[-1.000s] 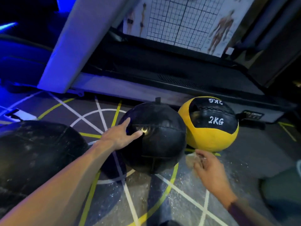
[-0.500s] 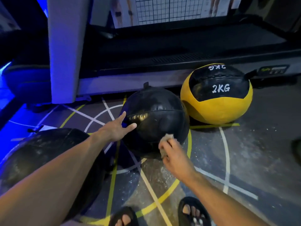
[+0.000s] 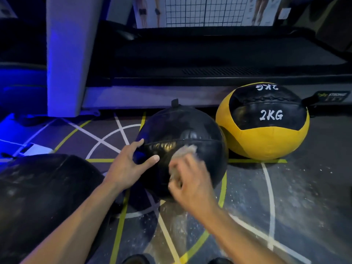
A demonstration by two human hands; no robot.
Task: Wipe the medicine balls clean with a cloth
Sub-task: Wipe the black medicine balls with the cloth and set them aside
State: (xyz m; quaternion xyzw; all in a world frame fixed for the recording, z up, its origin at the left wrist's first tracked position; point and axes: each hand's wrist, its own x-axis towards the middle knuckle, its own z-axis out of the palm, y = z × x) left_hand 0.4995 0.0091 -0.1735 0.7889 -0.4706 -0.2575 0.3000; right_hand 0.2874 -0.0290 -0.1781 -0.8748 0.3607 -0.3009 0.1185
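step: wiping the black medicine ball (image 3: 190,130), the middle one of three on the floor.
landmark: that black ball; everything below is placed relative to it.
left hand (image 3: 126,166): fingers spread straight, thumb and fingertips pressed on the ball's left face, bracing it. Nothing gripped.
right hand (image 3: 192,182): curled round the cloth (image 3: 183,151), a pale wad blurred against the ball's front, just right of the left thumb.
yellow 2KG ball (image 3: 266,141): just right of the black ball, touching or nearly so; can't tell which.
big dark ball (image 3: 43,187): left of and nearer you than the black ball, scuffed and dusty-looking.
treadmill (image 3: 209,60): behind the black ball.
floor (image 3: 297,197): pale specks to the right of and below the black ball.
progress: likely early; the other two balls look unwiped.
how to do it well: keep your left palm firm so the ball won't roll away from the stroke. Work the seam across its middle and the grey smear, then rotate to reach the underside. Refold the cloth once it's dirty.
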